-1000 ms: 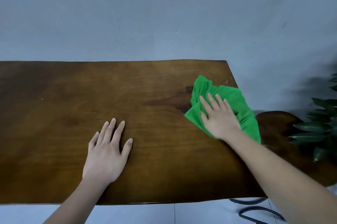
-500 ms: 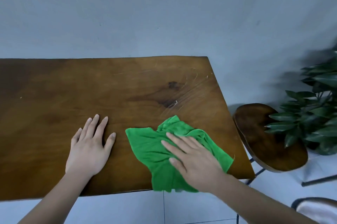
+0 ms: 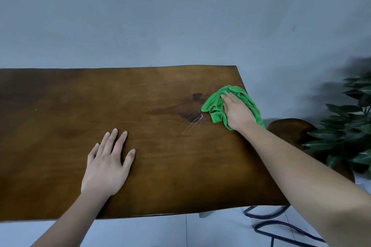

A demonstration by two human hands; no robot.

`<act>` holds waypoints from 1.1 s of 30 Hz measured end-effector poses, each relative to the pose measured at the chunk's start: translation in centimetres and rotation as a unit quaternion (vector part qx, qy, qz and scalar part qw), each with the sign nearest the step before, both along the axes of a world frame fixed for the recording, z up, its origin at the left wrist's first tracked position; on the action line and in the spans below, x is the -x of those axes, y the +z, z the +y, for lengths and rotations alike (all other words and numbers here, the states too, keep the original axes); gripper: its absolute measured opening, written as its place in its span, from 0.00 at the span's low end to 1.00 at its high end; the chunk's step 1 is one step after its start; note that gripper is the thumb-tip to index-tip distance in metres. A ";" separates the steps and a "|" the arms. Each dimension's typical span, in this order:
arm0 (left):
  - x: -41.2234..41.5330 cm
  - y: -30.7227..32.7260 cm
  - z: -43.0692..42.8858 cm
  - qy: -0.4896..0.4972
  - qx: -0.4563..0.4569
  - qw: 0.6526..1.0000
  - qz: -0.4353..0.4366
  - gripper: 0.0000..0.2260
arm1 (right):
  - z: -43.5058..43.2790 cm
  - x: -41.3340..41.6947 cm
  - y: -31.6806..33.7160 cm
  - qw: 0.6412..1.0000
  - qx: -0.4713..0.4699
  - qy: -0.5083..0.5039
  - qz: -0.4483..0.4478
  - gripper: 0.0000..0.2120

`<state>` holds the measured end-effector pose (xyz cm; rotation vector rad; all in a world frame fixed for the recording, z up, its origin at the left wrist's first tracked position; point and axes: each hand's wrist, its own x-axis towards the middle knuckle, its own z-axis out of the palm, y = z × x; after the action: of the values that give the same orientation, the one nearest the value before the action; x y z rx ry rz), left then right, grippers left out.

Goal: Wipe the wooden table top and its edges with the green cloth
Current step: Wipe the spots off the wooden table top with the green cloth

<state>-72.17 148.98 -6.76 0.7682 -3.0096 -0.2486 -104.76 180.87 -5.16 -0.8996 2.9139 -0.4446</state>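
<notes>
Head view gives you the wooden table top [image 3: 60, 106] running out of frame on the left. Its far edge lies along the grey wall [image 3: 180, 15], its right edge slants toward you, and its near edge stands over the tiled floor [image 3: 160, 232].

One green cloth [image 3: 214, 104] lies bunched by the far right corner and laps slightly over the right edge. Your right hand [image 3: 237, 112] lies palm down on top of it, fingers stretched forward and pressing rather than curled round it. Your left hand [image 3: 106, 166] rests flat on the wood near the middle, fingers straight and spread, well apart from the cloth.

Between your two hands is open wood with a dark knot [image 3: 197, 97] and pale scratches. Just beside the right edge stand one wooden stool [image 3: 289, 130] and one leafy plant [image 3: 349, 136].
</notes>
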 end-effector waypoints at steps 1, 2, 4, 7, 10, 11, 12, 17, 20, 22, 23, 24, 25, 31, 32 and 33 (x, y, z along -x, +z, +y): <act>-0.1 -0.1 0.0 0.000 -0.001 1.000 0.003 0.40 | -1.5 0.6 0.1 1.000 -0.004 0.005 -0.004 0.25; -0.1 -0.1 0.0 0.000 -0.002 1.000 0.009 0.39 | -3.1 0.8 0.2 1.000 -0.004 0.009 -0.005 0.26; -0.2 -0.2 0.0 0.001 -0.003 1.000 0.014 0.39 | -6.3 -0.2 0.1 0.999 -0.006 0.031 0.008 0.28; -0.2 -0.3 -0.2 -0.003 -0.003 1.000 0.008 0.38 | -10.1 -5.0 0.2 0.994 0.001 0.109 0.030 0.32; -0.1 -0.3 -0.2 -0.004 -0.005 1.000 0.013 0.38 | -11.2 -11.0 0.1 0.984 0.028 0.172 0.026 0.33; -0.2 -0.2 -0.1 -0.004 -0.003 1.000 0.013 0.38 | -11.0 -12.2 0.0 0.982 0.042 0.183 0.017 0.33; -0.2 -0.2 -0.1 -0.003 -0.001 1.000 0.013 0.38 | -10.7 -13.0 0.2 0.982 0.056 0.182 0.001 0.32; -0.1 -0.1 0.0 -0.005 0.001 1.000 0.010 0.38 | -9.5 -13.7 5.6 0.982 0.142 0.115 -0.052 0.23; -0.1 0.0 -0.1 -0.004 0.000 1.000 0.008 0.39 | -9.0 -13.9 10.5 0.969 0.210 0.106 -0.075 0.20; -0.1 0.0 -0.1 -0.008 0.001 1.000 0.009 0.39 | -8.3 -14.3 13.3 0.957 0.251 0.103 -0.104 0.18; -0.2 0.0 0.0 -0.009 0.001 1.000 0.012 0.39 | -8.0 -14.7 14.7 0.949 0.271 0.104 -0.123 0.18; -0.1 0.0 0.0 -0.009 0.000 1.000 0.016 0.38 | -7.9 -15.1 15.8 0.940 0.292 0.106 -0.139 0.18; -0.2 -0.1 0.0 -0.010 -0.002 1.000 0.020 0.38 | -7.8 -15.3 16.7 0.931 0.315 0.108 -0.149 0.18; -1.0 -0.5 -0.7 -0.051 0.017 0.999 0.006 0.37 | -6.4 -11.8 13.7 0.922 0.342 0.063 -0.168 0.17; -0.8 -0.4 -0.5 -0.033 0.010 0.999 0.014 0.36 | -5.9 -10.9 12.4 0.935 0.314 0.052 -0.160 0.16; -0.6 -0.3 -0.3 -0.017 0.003 1.000 0.021 0.37 | -5.4 -9.8 10.9 0.949 0.277 0.038 -0.145 0.16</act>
<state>-71.61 148.64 -7.06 0.7034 -2.9854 -0.2523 -94.96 175.49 5.70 -0.8931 2.5020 -1.3087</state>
